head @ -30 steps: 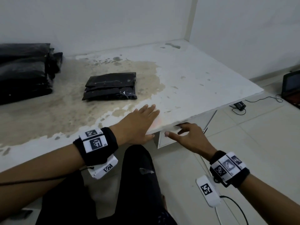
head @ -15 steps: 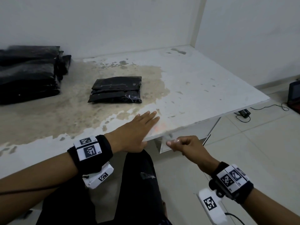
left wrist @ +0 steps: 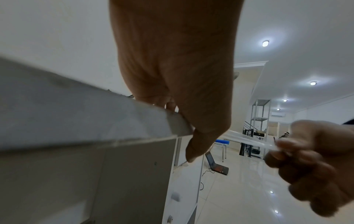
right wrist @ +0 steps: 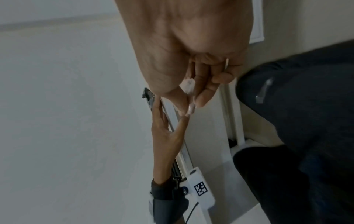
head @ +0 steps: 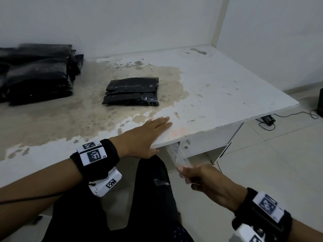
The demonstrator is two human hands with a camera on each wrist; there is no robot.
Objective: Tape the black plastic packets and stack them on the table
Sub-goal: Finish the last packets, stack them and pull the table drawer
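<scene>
A black plastic packet lies flat on the middle of the worn white table. A stack of black packets sits at the far left against the wall. My left hand lies flat on the table's front edge, fingers straight, thumb hanging below the edge. Below the edge, my right hand pinches the end of a clear tape strip that runs up to the underside of the table. That clear tape strip also shows in the left wrist view, held between the right fingertips.
A white cabinet panel stands under the table's right part. On the tiled floor to the right lie a black adapter with cable and a dark device. My legs in dark trousers are below the table edge.
My right hand has gone from reaching under the table edge to pulling back and down, drawing a clear tape strip out with it. The left hand has stayed flat on the edge.
</scene>
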